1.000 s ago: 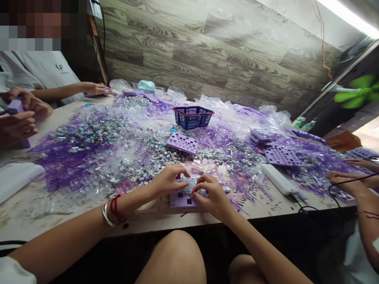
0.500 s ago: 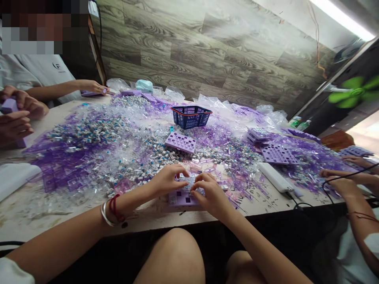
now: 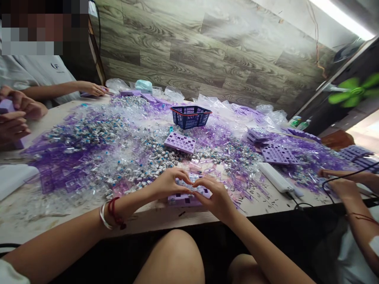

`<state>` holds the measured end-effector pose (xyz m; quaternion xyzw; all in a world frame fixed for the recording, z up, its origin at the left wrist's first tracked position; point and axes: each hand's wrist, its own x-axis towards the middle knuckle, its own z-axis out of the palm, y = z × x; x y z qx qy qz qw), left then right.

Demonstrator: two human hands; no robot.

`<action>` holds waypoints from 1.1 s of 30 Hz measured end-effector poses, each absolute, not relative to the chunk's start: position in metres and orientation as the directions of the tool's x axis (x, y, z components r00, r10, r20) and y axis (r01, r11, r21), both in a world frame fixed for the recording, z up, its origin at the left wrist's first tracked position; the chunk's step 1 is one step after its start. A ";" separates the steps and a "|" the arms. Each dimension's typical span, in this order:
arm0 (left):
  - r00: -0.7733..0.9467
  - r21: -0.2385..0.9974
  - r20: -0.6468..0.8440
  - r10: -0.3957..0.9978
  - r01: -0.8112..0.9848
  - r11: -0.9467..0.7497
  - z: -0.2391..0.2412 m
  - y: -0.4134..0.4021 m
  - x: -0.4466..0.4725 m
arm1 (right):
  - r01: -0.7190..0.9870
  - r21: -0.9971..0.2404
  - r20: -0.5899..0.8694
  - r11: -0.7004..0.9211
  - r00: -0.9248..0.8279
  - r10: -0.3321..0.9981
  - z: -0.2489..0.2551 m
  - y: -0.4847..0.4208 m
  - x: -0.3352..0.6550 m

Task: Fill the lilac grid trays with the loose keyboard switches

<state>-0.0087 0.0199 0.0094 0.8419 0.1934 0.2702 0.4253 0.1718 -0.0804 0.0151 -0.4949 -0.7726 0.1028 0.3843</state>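
Note:
A purple keyboard-like plate [image 3: 184, 200] with square openings lies near the table's front edge. Clear keycaps [image 3: 187, 178] cover part of it. My left hand [image 3: 168, 185] curves over the plate from the left, and my right hand [image 3: 214, 195] does the same from the right. Their index fingers and thumbs come together over the middle of the caps. Whatever small piece sits between these fingertips is too small to make out. Loose pink transparent pieces [image 3: 204, 165] lie just beyond my hands.
Heaps of white-and-blue switches [image 3: 154, 157] and clear purple caps [image 3: 59, 169] spread over the table. Behind stands a dark blue basket [image 3: 192, 118], with another purple plate [image 3: 180, 142] before it. A white power bank-like block [image 3: 275, 177] with a cable lies right. Co-workers' hands [image 3: 17, 114] work at both sides.
My hands have drawn together, so that their fingertips now meet over the clear caps. My left thumb and right thumb have come lower over the plate. The plate stays almost in place.

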 end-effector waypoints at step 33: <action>0.894 0.076 0.357 0.270 0.260 -0.963 0.023 -0.003 -0.011 | 0.744 -0.363 0.437 0.561 -0.396 0.808 0.017 -0.080 0.170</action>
